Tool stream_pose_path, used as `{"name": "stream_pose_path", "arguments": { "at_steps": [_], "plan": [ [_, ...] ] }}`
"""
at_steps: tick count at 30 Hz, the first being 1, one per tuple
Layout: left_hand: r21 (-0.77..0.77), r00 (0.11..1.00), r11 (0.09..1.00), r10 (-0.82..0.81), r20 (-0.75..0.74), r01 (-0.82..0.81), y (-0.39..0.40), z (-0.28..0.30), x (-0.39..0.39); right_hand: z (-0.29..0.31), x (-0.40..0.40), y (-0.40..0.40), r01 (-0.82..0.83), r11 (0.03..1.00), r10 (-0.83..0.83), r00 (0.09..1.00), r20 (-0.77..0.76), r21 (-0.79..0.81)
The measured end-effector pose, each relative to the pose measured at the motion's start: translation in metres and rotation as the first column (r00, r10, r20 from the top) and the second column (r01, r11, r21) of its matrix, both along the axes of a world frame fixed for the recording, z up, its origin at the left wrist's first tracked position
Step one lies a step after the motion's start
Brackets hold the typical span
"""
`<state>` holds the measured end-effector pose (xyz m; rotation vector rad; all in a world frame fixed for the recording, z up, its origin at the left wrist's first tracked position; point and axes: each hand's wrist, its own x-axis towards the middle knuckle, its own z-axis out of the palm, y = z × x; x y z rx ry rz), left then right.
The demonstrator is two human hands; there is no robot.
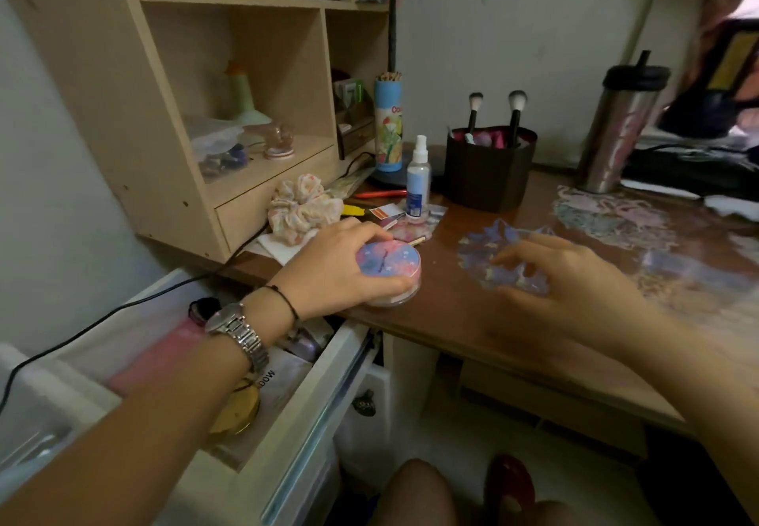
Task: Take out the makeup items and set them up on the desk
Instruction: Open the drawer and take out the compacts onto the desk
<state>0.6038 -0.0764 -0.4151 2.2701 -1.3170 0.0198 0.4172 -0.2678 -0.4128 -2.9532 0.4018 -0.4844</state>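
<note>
Now one round jar, pink-and-blue lid, clear body, stands near the front edge of the brown wooden tabletop. Left hand grips it, fingers curled over lid and side. Right hand hovers well apart to the right, fingers loosely spread, grasping nothing, blurred. Two brushes stand upright in one dark square pouch at the back. One white spray bottle beside the pouch; one soft floral scrunchie left of it. One steel tumbler, black lid, far right. One white drawer hangs open below the left edge, cluttered. Bare wood lies between jar and pouch.
</note>
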Motion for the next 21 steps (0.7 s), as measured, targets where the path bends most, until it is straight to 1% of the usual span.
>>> {"name": "stream_pose_path", "arguments": {
  "at_steps": [4,9,14,21],
  "plan": [
    [0.052,1.0,0.998,-0.025,-0.003,0.025,-0.038,-0.008,-0.006,-0.002,-0.019,-0.014,0.055,0.998,-0.055,0.998,-0.039,-0.005],
    [0.12,1.0,0.993,-0.006,0.005,0.005,-0.063,-0.016,-0.009,-0.008,-0.032,-0.026,0.065,0.998,-0.065,0.997,-0.041,-0.015],
    [0.106,1.0,0.994,0.002,0.017,-0.004,-0.071,-0.021,-0.011,-0.011,-0.036,-0.031,0.056,0.998,-0.056,0.997,-0.048,-0.013],
    [0.109,1.0,0.994,-0.023,-0.005,0.023,-0.069,-0.022,-0.008,-0.013,-0.031,-0.027,0.04,0.999,-0.04,0.999,-0.014,-0.016]
  ]
}}
